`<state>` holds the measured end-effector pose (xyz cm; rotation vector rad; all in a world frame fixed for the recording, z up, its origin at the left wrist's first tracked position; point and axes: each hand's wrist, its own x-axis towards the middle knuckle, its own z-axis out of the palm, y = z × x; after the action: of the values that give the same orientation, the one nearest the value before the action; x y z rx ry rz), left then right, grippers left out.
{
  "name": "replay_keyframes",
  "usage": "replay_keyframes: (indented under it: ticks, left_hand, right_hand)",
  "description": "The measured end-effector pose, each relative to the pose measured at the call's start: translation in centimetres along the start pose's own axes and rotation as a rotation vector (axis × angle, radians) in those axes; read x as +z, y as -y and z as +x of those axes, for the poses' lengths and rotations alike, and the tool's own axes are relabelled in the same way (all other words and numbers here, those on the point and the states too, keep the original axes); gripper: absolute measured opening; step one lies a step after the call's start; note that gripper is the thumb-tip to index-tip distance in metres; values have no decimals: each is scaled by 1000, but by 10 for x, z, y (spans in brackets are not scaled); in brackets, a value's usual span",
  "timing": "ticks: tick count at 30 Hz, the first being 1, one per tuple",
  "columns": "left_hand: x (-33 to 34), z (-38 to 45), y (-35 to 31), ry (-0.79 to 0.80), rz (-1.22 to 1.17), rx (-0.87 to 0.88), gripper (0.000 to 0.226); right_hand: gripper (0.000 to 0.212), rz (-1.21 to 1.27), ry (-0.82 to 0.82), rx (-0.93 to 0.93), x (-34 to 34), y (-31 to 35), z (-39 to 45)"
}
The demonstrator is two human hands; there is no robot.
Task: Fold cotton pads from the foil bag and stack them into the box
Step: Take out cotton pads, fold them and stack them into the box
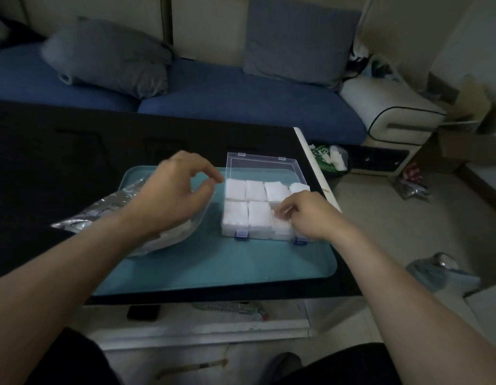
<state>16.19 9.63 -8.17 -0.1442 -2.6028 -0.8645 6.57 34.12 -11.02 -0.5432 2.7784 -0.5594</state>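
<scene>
A clear plastic box (pixel 262 162) with blue latches and its lid raised stands on a teal tray (pixel 213 265). Several stacks of folded white cotton pads (pixel 235 190) fill it in two rows. My right hand (pixel 310 215) rests over the front right compartment and pinches a folded pad (pixel 281 218) lying there. My left hand (pixel 174 190) hovers above the tray just left of the box, fingers loosely curled and holding nothing. Under my left forearm lies the silver foil bag (pixel 102 212), with white pads showing at its mouth.
The tray sits on a black table (pixel 61 162) whose right edge runs close beside the box. A blue sofa (pixel 241 98) with grey cushions stands behind. A bin (pixel 330 159) and bags lie on the floor to the right.
</scene>
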Motion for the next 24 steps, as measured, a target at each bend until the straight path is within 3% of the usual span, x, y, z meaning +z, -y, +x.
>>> replay_keyframes:
  ticks: [3, 6, 8, 10, 12, 14, 17, 21, 24]
  left_hand:
    - [-24, -8, 8, -43, 61, -89, 13]
    - [-38, -18, 22, 28, 138, -155, 15]
    - [-44, -23, 36, 136, 223, -203, 43]
    - [-46, -29, 47, 292, 310, -298, 78]
    - [-44, -33, 56, 409, 390, -390, 86]
    - [-41, -33, 63, 436, 396, -438, 78]
    - [-39, -31, 72, 407, 316, -481, 41]
    - [-38, -32, 81, 371, 244, -487, 29]
    - [-40, -33, 87, 325, 204, -485, 30]
  right_hand:
    - [42, -83, 82, 16, 1, 2, -2]
    - [42, -128, 120, 14, -2, 6, -3]
    - [41, -127, 13, 11, -9, 9, -6]
    - [40, -19, -228, 1, -18, 18, -8]
    - [35, 196, -395, -94, -18, 41, -10]
    - [26, 344, -298, -233, -2, 76, -13]
    - [17, 347, -9, -395, 39, 121, -11]
    - [51, 3, 162, -371, 74, 144, 11]
    - [55, -44, 162, -350, 84, 153, 24]
